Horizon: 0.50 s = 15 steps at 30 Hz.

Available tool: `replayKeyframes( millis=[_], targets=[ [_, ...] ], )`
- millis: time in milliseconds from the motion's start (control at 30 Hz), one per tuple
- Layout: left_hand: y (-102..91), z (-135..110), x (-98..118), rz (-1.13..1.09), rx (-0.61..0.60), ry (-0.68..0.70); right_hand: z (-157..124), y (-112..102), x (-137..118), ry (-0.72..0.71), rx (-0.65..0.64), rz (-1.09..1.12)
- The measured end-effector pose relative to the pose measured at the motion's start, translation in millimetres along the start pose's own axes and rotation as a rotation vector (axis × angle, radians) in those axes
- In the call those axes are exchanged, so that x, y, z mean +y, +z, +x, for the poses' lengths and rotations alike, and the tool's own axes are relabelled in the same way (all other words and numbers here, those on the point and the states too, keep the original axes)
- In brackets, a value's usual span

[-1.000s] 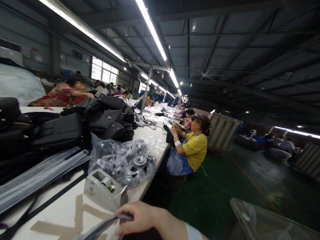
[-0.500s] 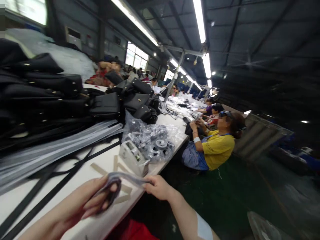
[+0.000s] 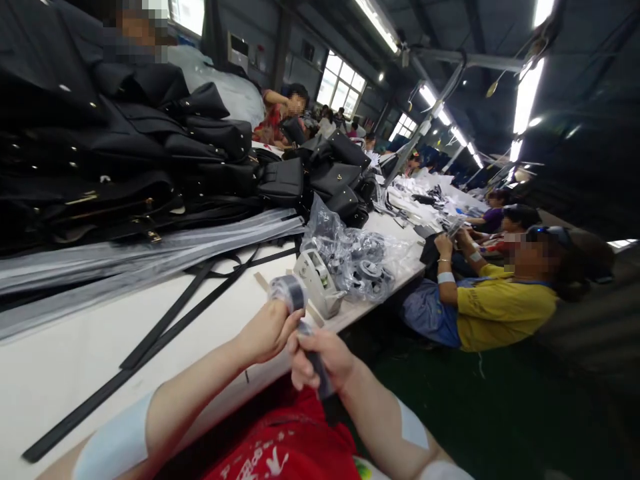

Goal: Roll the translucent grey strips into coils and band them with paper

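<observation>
Dark shiny strap (image 3: 296,293), rolled round at top of left hand (image 3: 269,330); flat part (image 3: 321,377) slants down through right hand (image 3: 336,355).

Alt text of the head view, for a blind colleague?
The left hand holds a grey coil and the right hand a dark strip, by a white table. Beyond are a tape dispenser and a clear bag of coils, with black bags heaped at left and a co-worker in yellow at right.
</observation>
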State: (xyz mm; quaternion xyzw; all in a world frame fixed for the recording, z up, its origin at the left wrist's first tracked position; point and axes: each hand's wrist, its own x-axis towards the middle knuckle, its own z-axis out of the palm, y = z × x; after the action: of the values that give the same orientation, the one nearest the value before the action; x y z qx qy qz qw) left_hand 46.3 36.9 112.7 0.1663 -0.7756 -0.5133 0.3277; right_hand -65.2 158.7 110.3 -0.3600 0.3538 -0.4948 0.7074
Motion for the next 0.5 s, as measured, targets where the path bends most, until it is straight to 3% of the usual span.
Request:
replayKeyframes(
  millis=[100, 200, 367, 500],
  targets=[
    [-4.0, 0.9, -4.8, 0.429, -0.15, 0.151, -7.7, -0.8, -20.7, 0.014, 0.034, 0.195],
    [-12.0, 5.2, -3.5, 0.654, -0.225, 0.209, -15.4, -3.0, -26.2, 0.058, 0.087, 0.321],
    [-22.1, 9.6, 1.7, 0.762, -0.279, 0.203, -23.7, -8.9, -33.2, -0.011, 0.092, 0.372],
    [-24.2, 11.8, 5.1, 0.627, -0.267, 0.035, -29.5, -14.7, -48.9, -0.177, 0.219, 0.231]
  ],
)
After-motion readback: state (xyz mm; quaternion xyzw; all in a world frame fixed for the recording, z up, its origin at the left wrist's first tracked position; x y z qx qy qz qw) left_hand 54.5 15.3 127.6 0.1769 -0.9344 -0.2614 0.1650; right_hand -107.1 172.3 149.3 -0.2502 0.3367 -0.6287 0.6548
